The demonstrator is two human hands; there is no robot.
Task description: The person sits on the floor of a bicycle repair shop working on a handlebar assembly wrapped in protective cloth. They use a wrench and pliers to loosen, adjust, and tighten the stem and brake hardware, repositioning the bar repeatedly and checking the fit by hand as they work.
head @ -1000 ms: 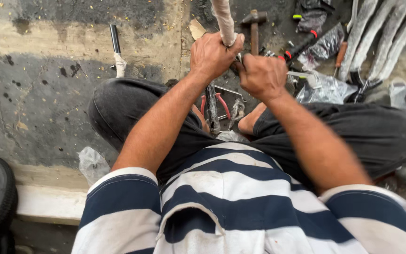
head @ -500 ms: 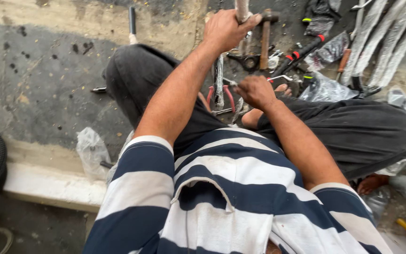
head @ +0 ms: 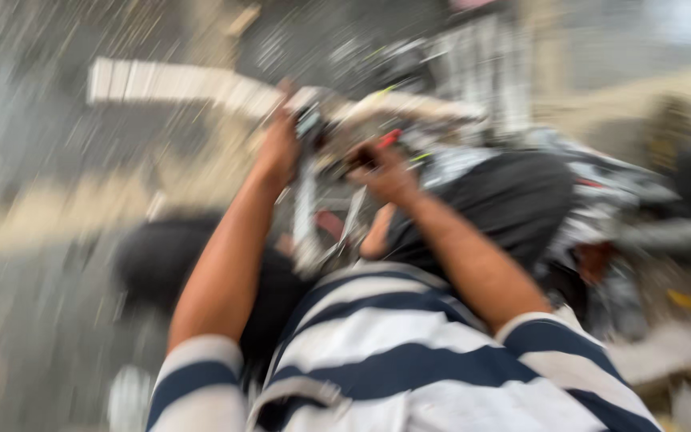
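The whole view is smeared by motion. My left hand (head: 277,148) is raised in front of me, closed around a long pale bar (head: 177,86) that runs off to the left. My right hand (head: 389,174) is just right of it, fingers curled around a small dark tool with a red handle (head: 387,139). Below both hands a thin metal frame (head: 307,214) stands between my knees, which are in dark trousers. What the tool tip touches is too blurred to tell.
A heap of grey and pale tools and plastic bags (head: 473,72) lies beyond my hands. My right knee (head: 497,200) blocks the right side. Grey concrete floor (head: 33,320) spreads to the left, crossed by a pale kerb (head: 49,212).
The camera has swung sharply and everything is blurred. My right hand has risen from the frame to beside my left hand. The pale bar now points left instead of up.
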